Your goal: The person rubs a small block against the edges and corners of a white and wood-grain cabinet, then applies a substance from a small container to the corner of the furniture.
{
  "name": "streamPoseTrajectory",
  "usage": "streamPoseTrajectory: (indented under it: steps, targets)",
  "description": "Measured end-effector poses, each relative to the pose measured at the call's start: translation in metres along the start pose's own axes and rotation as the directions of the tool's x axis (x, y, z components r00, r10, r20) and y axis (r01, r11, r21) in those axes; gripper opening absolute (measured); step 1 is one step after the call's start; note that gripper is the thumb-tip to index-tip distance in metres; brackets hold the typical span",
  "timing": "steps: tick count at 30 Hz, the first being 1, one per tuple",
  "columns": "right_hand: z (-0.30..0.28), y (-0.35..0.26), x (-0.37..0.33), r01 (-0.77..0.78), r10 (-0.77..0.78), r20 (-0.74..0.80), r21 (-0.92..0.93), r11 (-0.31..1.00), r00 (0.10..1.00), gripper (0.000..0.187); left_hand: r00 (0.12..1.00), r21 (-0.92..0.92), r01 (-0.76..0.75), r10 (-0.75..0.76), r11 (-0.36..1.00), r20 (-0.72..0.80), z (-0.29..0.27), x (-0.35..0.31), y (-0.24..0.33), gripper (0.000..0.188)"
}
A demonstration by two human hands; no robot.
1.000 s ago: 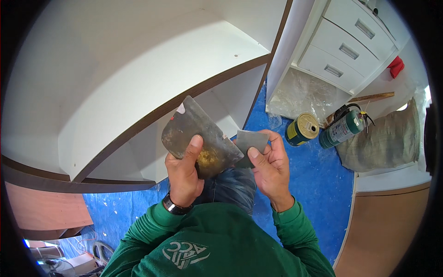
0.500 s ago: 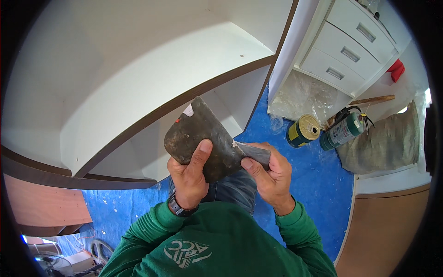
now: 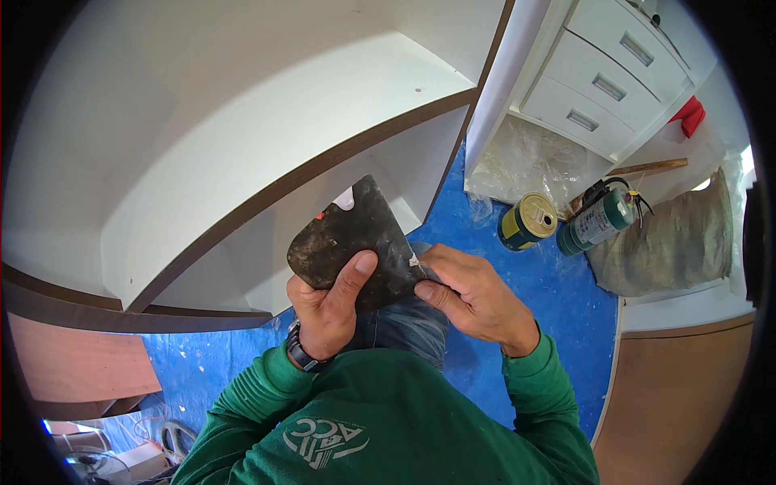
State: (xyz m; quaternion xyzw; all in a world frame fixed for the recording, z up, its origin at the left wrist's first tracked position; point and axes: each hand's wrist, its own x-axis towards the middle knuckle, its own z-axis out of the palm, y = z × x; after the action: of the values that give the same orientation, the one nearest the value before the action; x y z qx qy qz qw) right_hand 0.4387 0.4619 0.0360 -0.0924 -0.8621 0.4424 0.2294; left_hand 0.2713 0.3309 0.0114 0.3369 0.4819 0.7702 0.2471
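A dark, worn flat sheet (image 3: 343, 234) with a rounded left corner is held up over my lap, in front of the cabinet; I cannot make out its exact kind. My left hand (image 3: 327, 311) grips its lower left part, thumb on top and fingers hidden beneath. At the sheet's right edge, my right hand (image 3: 477, 299) pinches a narrow grey strip between thumb and fingers and mostly covers it. A small pale, ragged spot shows on the edge there. Near the sheet's top are a white patch and a small red mark.
Ahead and left stands a white cabinet with a brown-edged curved shelf (image 3: 315, 170). Blue sheeting (image 3: 537, 315) covers the floor. To the right are a metal can (image 3: 525, 222), a green fire extinguisher (image 3: 598, 222), a sack (image 3: 667, 246) and white drawers (image 3: 602, 89). A brown panel (image 3: 679, 396) stands nearer.
My right hand has turned and closed further over the grey strip, which stuck out past the thumb before. The sheet has tilted slightly. My left hand keeps its grip.
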Motion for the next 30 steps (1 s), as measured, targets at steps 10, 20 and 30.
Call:
streamPoseTrajectory:
  steps: [10, 20, 30]
  targets:
    - [-0.012, -0.002, -0.009, -0.483, 0.553, -0.068, 0.407, 0.775, 0.83, 0.024, 0.994, -0.04, 0.01, -0.014, 0.999, -0.11, 0.002, 0.014, -0.002, 0.027]
    - [0.022, 0.013, -0.014, -0.297, 0.669, -0.143, 0.815, 0.497, 0.729, 0.021, 1.0, -0.055, 0.005, -0.004, 0.998, 0.01, 0.016, 0.014, -0.009, 0.033]
    - [0.03, 0.004, -0.006, -0.31, 0.653, -0.168, 0.776, 0.55, 0.739, 0.022, 0.989, 0.292, -0.069, 0.025, 0.954, 0.149, 0.011, -0.004, -0.009, 0.023]
